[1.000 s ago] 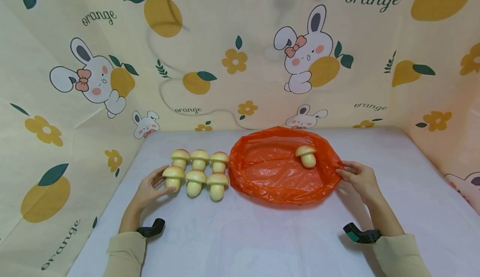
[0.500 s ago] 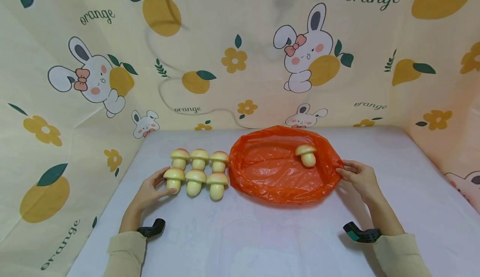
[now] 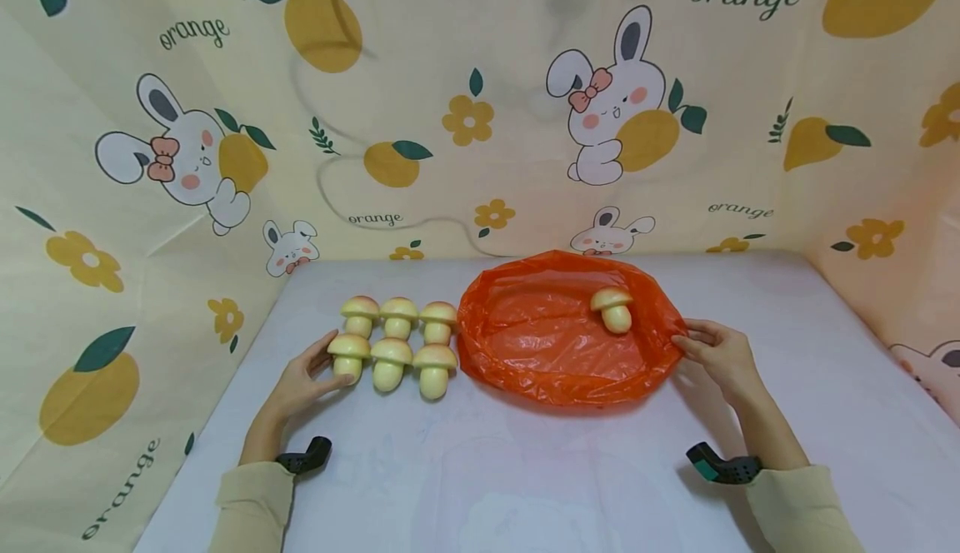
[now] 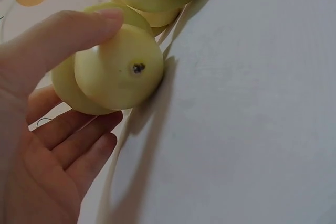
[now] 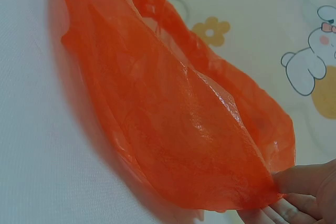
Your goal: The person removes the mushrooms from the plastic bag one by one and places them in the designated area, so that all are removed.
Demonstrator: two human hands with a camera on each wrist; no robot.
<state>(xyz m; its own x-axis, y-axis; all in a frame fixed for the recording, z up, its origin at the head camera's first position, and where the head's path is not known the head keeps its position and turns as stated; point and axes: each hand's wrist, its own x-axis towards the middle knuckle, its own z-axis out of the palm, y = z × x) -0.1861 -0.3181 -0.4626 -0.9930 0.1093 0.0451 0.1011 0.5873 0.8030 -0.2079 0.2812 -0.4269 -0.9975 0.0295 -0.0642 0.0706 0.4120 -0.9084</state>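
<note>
My left hand [image 3: 303,380] grips a pale yellow toy mushroom [image 3: 348,359] at the front left of a cluster. Its thumb presses the stem, and the fingers curl behind the cap; in the left wrist view the rounded stem end [image 4: 121,69] faces the camera. My right hand [image 3: 723,360] pinches the right rim of an orange-red plastic bag [image 3: 551,395] between thumb and fingers. That bag lies spread wide with its mouth facing up. Inside it, toward the right, lies one toy mushroom [image 3: 615,311]. From the right wrist, the bag's outer side [image 5: 173,124] hides its contents.
Several more toy mushrooms [image 3: 392,363] stand in two short rows directly left of the bag, the back row [image 3: 399,316] partly covered by the front. A white table [image 3: 510,478] lies beneath everything. Printed cloth walls [image 3: 420,95] enclose the back and sides.
The left hand and the mushroom it grips have shifted very slightly to the right. My right hand and the bag stay in place.
</note>
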